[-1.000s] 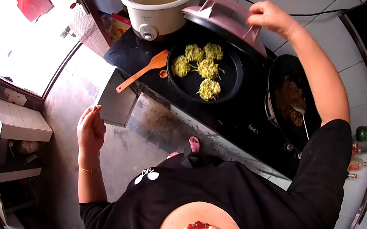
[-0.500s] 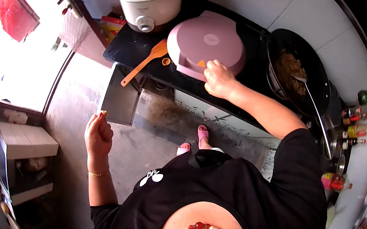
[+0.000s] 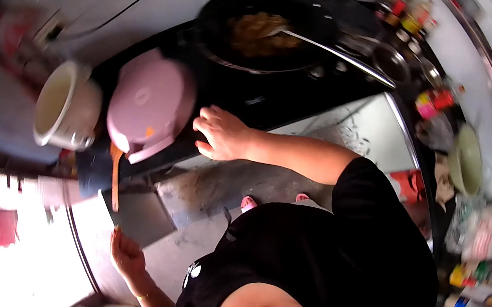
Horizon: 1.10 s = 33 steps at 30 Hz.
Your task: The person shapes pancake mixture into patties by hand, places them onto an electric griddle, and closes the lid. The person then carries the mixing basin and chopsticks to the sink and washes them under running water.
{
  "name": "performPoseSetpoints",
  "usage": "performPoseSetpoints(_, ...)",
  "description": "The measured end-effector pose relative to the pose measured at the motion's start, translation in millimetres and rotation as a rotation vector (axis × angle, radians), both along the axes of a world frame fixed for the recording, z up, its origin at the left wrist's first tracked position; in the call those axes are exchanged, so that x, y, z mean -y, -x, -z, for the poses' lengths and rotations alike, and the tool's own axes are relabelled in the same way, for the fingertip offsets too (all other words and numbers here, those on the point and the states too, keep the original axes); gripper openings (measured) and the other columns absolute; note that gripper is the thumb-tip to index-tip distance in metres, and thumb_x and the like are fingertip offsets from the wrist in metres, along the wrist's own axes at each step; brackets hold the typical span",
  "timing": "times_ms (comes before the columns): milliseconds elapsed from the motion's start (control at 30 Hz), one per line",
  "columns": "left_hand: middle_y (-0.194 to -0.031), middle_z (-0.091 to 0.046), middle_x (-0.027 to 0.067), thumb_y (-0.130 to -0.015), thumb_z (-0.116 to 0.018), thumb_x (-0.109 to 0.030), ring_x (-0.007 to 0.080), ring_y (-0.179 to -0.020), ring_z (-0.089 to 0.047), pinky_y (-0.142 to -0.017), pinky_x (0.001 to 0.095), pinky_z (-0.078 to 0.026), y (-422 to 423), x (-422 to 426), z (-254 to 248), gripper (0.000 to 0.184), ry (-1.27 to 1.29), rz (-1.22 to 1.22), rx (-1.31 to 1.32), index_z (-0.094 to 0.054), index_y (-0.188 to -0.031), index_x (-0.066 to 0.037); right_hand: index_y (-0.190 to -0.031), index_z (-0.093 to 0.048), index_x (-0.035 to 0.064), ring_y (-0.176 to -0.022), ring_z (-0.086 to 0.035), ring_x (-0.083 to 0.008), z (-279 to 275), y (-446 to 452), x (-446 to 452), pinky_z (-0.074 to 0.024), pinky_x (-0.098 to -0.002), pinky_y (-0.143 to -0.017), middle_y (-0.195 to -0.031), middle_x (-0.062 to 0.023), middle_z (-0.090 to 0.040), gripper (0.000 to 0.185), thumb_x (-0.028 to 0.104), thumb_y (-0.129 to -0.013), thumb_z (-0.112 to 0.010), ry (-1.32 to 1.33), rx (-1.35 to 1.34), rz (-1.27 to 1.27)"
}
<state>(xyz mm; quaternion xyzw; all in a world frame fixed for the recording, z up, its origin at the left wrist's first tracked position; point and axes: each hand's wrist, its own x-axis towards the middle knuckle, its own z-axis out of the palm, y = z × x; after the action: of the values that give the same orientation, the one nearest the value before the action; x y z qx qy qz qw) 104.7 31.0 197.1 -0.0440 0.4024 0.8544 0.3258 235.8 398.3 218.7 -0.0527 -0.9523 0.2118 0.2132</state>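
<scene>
Fingers of the right hand were loosely bent and parted, the thumb held away from them, with nothing in their hold. That hand hovered just beside the pink griddle, on the side toward the wok, and looked apart from it (the view was slightly smeared). The griddle sat shut on the black counter, its lid down, an orange mark near the handle.

Lower down and well apart from the counter, the left hand was nearly closed, its fingertips pinching a small pale bit (too blurred to name).

A white pot stood beside the griddle, on the side away from the wok. The wooden spatula lay with its blade close by the griddle, partly hidden, and its handle stuck out past the counter's edge. Brown food lay in the wok, and a metal spoon rested with its head in the food and its handle out over the rim. Bottles stood in the far corner beyond the wok, while a green bowl leaned near some plastic bags (those, too, rather blurry).
</scene>
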Motion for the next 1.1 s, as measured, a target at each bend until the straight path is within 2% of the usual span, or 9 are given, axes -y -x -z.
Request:
performPoseSetpoints(233, -0.049, -0.016, -0.0066, -0.093, -0.039, -0.016, 0.0022, -0.038, -0.012, -0.033, 0.0201, -0.012, -5.6, -95.1, -18.6, 0.016, -0.051, 0.286, -0.069, -0.051, -0.09, -0.005, -0.09, -0.057, 0.0035, -0.067, -0.052, -0.02, 31.8, -237.2, -93.8, -0.0422, -0.0314, -0.06, -0.076, -0.0096, -0.057, 0.03, 0.03, -0.077, -0.057, 1.219, 0.154, 0.641)
performPoseSetpoints(267, -0.05, -0.016, -0.0064, -0.093, -0.038, -0.015, 0.0023, -0.038, -0.012, -0.033, 0.02, -0.012, -8.8, -111.5, -20.3, 0.018, -0.154, 0.502, -0.159, -0.051, -0.094, -0.003, -0.091, -0.057, 0.0046, -0.061, -0.05, -0.017, 52.4, -278.0, -108.5, -0.041, -0.0293, -0.057, -0.073, -0.0073, -0.056, 0.029, 0.031, -0.077, -0.057, 1.387, 0.109, 0.807)
performPoseSetpoints(367, -0.051, -0.016, -0.0058, -0.092, -0.039, -0.014, 0.003, -0.039, -0.012, -0.034, 0.0201, -0.012, -34.2, -160.9, -26.3, 0.019, -0.008, 0.377, -0.088, -0.05, -0.096, 0.001, -0.089, -0.057, 0.0062, -0.052, -0.043, -0.0124, 75.1, -416.5, -131.1, -0.0376, -0.0258, -0.051, -0.07, -0.0067, -0.054, 0.029, 0.033, -0.079, -0.055, 1.662, -0.44, 0.991)
performPoseSetpoints(467, -0.051, -0.016, -0.0053, -0.092, -0.04, -0.014, 0.0034, -0.039, -0.012, -0.034, 0.0207, -0.012, -87.3, -215.2, -47.5, 0.016, 0.059, 0.433, -0.124, -0.049, -0.09, -0.001, -0.091, -0.054, 0.006, -0.051, -0.044, -0.0127, 113.3, -569.5, -156.9, -0.0384, -0.0257, -0.047, -0.067, -0.0064, -0.052, 0.034, 0.039, -0.083, -0.047, 1.747, -1.037, 1.017)
performPoseSetpoints(533, -0.051, -0.016, -0.0051, -0.092, -0.04, -0.013, 0.0036, -0.039, -0.012, -0.034, 0.0208, -0.012, -119.9, -243.5, -50.4, 0.015, 0.019, 0.526, -0.133, -0.048, -0.085, -0.002, -0.094, -0.053, 0.0044, -0.051, -0.046, -0.0147, 96.9, -642.4, -163.7, -0.0383, -0.0253, -0.044, -0.067, -0.0085, -0.052, 0.039, 0.04, -0.086, -0.041, 1.566, -1.412, 1.356)
performPoseSetpoints(600, -0.051, -0.016, -0.0048, -0.092, -0.04, -0.012, 0.0039, -0.039, -0.012, -0.034, 0.0208, -0.012, -149.0, -268.3, -51.7, 0.016, -0.11, 0.675, -0.132, -0.046, -0.08, -0.004, -0.099, -0.05, 0.0032, -0.052, -0.048, -0.0169, 101.7, -715.1, -176.9, -0.0387, -0.0262, -0.044, -0.069, -0.0103, -0.052, 0.041, 0.041, -0.086, -0.041, 1.405, -1.627, 1.323)
performPoseSetpoints(800, -0.05, -0.017, -0.0046, -0.093, -0.039, -0.012, 0.0037, -0.039, -0.011, -0.033, 0.0206, -0.012, -222.8, -291.5, -50.9, 0.017, -0.083, 0.654, -0.062, -0.046, -0.08, -0.004, -0.099, -0.048, 0.0054, -0.054, -0.046, -0.0175, 108.6, -815.6, -202.3, -0.0378, -0.0268, -0.045, -0.074, -0.0082, -0.051, 0.034, 0.036, -0.085, -0.042, 1.33, -1.774, 1.441)
performPoseSetpoints(967, -0.05, -0.017, -0.0048, -0.094, -0.037, -0.013, 0.0034, -0.039, -0.011, -0.033, 0.0205, -0.011, -253.2, -262.1, -60.5, 0.019, -0.081, 0.6, -0.093, -0.05, -0.092, 0.001, -0.092, -0.045, 0.0037, -0.053, -0.045, -0.0177, 112.2, -843.6, -206.4, -0.0393, -0.0269, -0.044, -0.072, -0.0101, -0.049, 0.015, 0.016, -0.083, -0.048, 1.427, -1.752, 1.623)
performPoseSetpoints(1100, -0.05, -0.017, -0.0048, -0.094, -0.034, -0.014, 0.0029, -0.039, -0.011, -0.034, 0.0202, -0.011, -269.4, -229.4, -69.8, 0.022, -0.123, 0.587, -0.14, -0.05, -0.094, 0.002, -0.079, -0.044, 0.0037, -0.046, -0.043, -0.018, 136.0, -858.4, -205.7, -0.0383, -0.0248, -0.041, -0.06, -0.0084, -0.046, 0.009, 0.011, -0.079, -0.049, 1.411, -1.889, 1.427)
